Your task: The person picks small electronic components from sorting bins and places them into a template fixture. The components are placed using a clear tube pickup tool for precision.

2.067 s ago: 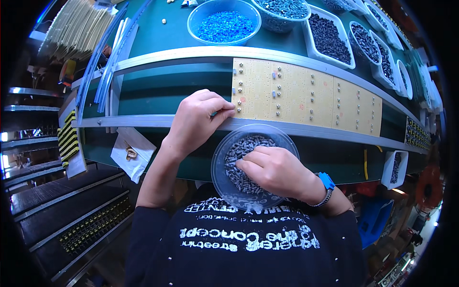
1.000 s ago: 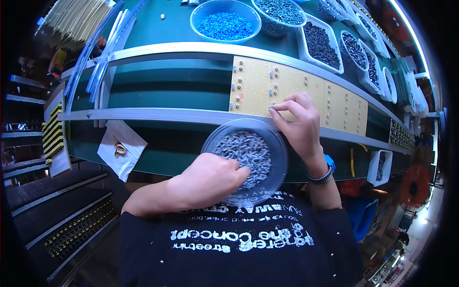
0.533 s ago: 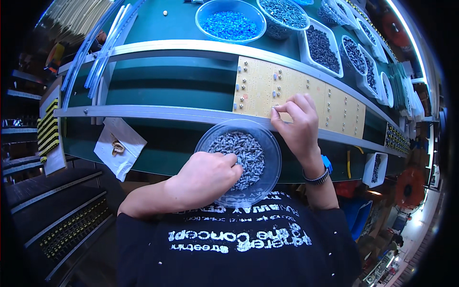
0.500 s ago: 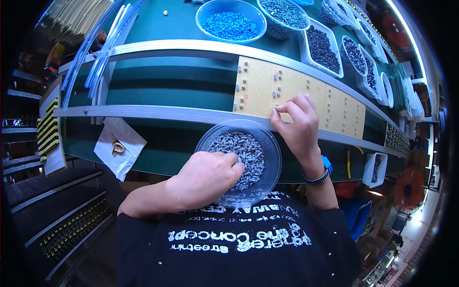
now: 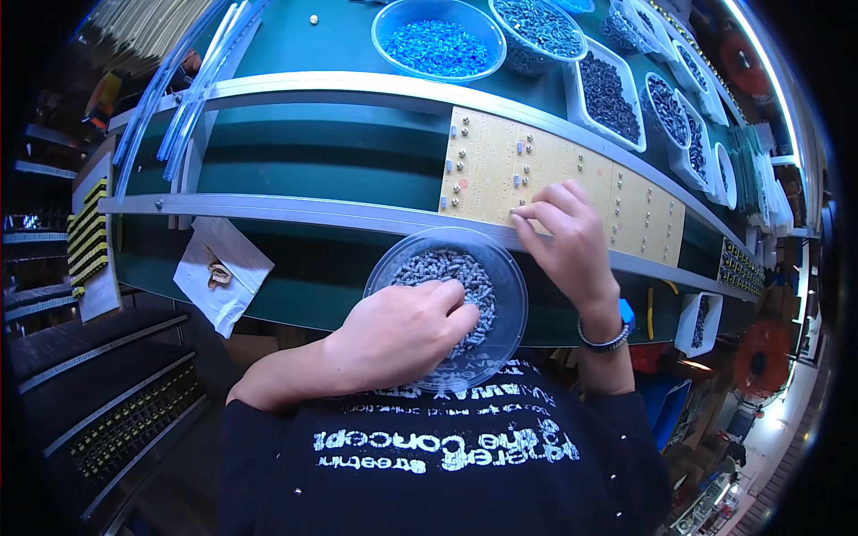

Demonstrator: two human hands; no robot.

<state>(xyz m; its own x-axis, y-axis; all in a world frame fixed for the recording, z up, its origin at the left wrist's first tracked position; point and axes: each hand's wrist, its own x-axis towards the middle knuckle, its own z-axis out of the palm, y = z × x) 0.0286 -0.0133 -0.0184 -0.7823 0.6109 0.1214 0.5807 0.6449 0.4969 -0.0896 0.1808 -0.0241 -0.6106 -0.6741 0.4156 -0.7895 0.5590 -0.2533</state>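
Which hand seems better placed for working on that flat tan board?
The right hand, probably: it is over the flat tan board, while the left hand is in the round clear plastic bowl of small grey parts.

White lettering (image 5: 456, 451), several printed lines, only partly legible, on a black shirt (image 5: 438, 496)

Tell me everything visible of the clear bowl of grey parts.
The clear bowl is round, wide-rimmed and see-through, apparently plastic. It is open side up, holding a heap of short grey parts. It lies between the lower metal rail and the person's dark printed shirt, which shows through its near wall. The left hand reaches over its near left rim into the parts. What supports it is hidden.
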